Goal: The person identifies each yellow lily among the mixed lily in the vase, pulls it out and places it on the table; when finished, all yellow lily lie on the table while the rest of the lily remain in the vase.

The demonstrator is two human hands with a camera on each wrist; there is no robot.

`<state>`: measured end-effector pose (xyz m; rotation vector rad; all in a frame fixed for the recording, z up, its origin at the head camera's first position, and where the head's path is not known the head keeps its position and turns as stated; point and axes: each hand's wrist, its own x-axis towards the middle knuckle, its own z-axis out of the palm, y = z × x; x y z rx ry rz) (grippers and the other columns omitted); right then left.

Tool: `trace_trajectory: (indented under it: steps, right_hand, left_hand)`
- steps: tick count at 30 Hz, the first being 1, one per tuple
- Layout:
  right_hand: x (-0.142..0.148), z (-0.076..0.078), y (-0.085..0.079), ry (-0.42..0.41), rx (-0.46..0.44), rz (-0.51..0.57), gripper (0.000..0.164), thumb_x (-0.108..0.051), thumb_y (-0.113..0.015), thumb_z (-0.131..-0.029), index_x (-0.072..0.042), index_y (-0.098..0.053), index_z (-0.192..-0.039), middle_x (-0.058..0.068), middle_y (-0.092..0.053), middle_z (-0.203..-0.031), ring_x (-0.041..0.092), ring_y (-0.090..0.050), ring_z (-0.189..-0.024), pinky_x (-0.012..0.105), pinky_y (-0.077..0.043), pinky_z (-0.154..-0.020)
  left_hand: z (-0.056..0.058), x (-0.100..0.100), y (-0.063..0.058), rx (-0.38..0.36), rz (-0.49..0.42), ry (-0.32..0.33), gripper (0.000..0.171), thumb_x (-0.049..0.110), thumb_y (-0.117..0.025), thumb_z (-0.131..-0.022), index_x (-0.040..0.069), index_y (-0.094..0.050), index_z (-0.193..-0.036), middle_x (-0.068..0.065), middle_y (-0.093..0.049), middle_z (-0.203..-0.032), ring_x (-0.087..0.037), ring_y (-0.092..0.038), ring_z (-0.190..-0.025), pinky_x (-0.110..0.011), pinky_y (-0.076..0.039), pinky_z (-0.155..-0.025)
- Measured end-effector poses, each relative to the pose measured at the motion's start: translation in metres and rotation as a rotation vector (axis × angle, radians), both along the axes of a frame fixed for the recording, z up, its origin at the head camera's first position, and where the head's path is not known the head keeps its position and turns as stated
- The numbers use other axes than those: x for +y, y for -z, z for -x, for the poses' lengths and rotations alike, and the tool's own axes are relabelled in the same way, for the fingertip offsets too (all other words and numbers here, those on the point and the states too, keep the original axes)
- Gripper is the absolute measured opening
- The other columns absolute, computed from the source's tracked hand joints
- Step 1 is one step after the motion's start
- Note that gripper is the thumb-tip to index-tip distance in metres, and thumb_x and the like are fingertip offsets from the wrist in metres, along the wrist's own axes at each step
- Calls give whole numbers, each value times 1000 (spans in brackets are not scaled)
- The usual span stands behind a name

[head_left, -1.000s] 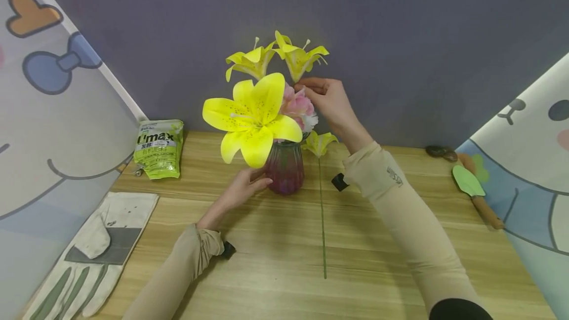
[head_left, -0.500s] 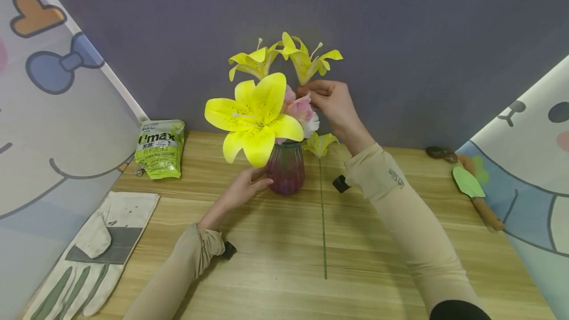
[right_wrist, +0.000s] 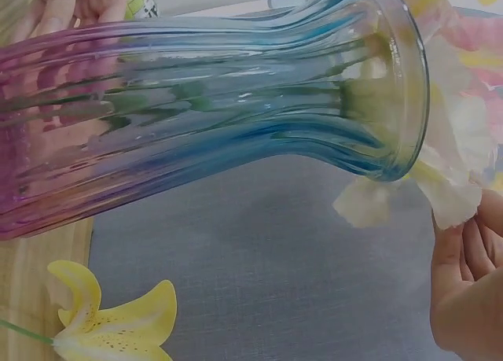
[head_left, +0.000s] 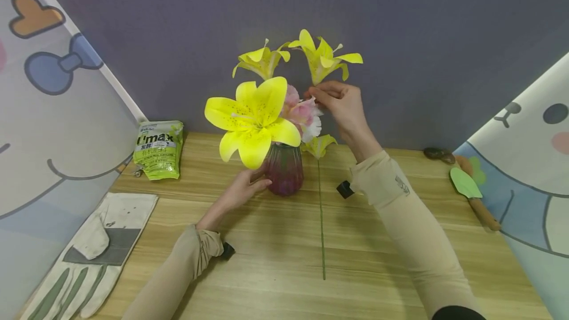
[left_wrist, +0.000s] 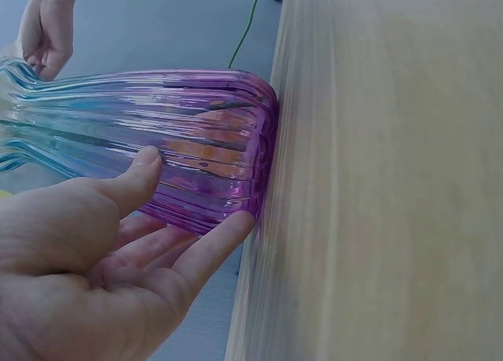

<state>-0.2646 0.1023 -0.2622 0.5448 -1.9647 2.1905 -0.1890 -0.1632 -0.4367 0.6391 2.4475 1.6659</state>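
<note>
A ribbed glass vase [head_left: 285, 172], purple at its base and blue higher up, stands on the table with stems inside. My left hand [head_left: 243, 187] holds it low down, the thumb on one side and the fingers around the other. Behind the vase my right hand [head_left: 344, 105] pinches a yellow lily [head_left: 322, 58] just below its bloom; the stem beneath is hidden by the other flowers. A large yellow lily [head_left: 253, 125] leans out front left, a second yellow lily [head_left: 262, 60] rises at the back, and pink and white flowers [head_left: 302, 110] fill the mouth.
One more yellow lily [head_left: 319, 147] lies right of the vase, its long green stem [head_left: 321, 221] toward me. At left are a green fertilizer bag [head_left: 158, 149] and work gloves [head_left: 100, 246]. A small green trowel [head_left: 466, 184] lies at right. A grey wall [head_left: 400, 63] stands behind.
My right hand has moved to the right with the pinched lily, whose bloom now stands apart from the other back lily. The left hand has stayed on the vase.
</note>
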Motion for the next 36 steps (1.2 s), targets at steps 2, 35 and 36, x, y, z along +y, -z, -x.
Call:
trace_trajectory:
  steps: [2, 35, 36]
  right_hand:
    - [1, -1, 0, 2, 12, 56, 10, -2, -77, -99, 7, -80, -100, 8, -80, -89, 20, -74, -84, 23, -64, -76]
    - [19, -14, 3, 59, 75, 422, 11, 9, -74, -97, 6, -79, -87, 15, -78, -81, 20, -74, -69, 21, -62, -64]
    - [20, -14, 3, 53, 73, 435, 11, 9, -73, -97, 6, -79, -88, 16, -78, -81, 20, -74, -69, 21, -62, -64]
  left_hand:
    - [-1, 0, 0, 2, 11, -10, 54, 4, -63, -108, -12, -43, -156, -29, -43, -160, -44, -44, -147, -51, -46, -117]
    - [1, 0, 3, 25, -7, 1, 57, 1, -63, -107, -13, -40, -157, -29, -40, -162, -44, -43, -148, -47, -47, -116]
    - [1, 1, 3, 19, -8, -6, 56, 1, -64, -107, -12, -42, -157, -29, -42, -161, -44, -44, -148, -46, -49, -115]
